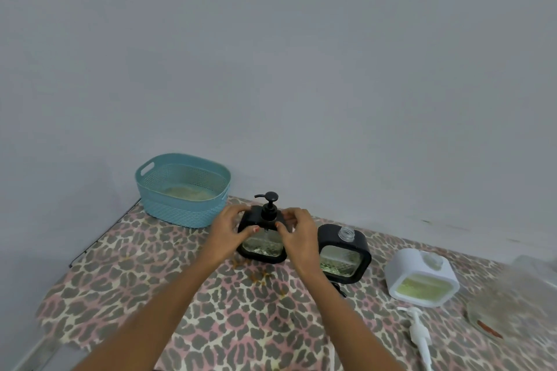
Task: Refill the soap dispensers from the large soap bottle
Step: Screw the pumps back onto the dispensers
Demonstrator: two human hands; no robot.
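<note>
Large soap bottle (pixel 512 295), blurred, at right edge

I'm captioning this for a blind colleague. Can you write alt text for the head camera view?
The left hand and right hand grip the top of a black-framed glass soap dispenser, black pump fitted, upright on a leopard-print tablecloth. Right of it stand a second black-framed dispenser and a white plastic dispenser, both uncapped; a teal plastic basket sits behind left.

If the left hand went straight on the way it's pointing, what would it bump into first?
The left hand grips the black pump dispenser, so that comes first. Pushed further, it would probably meet the right hand on the dispenser's other side, though depth is unclear.
</note>
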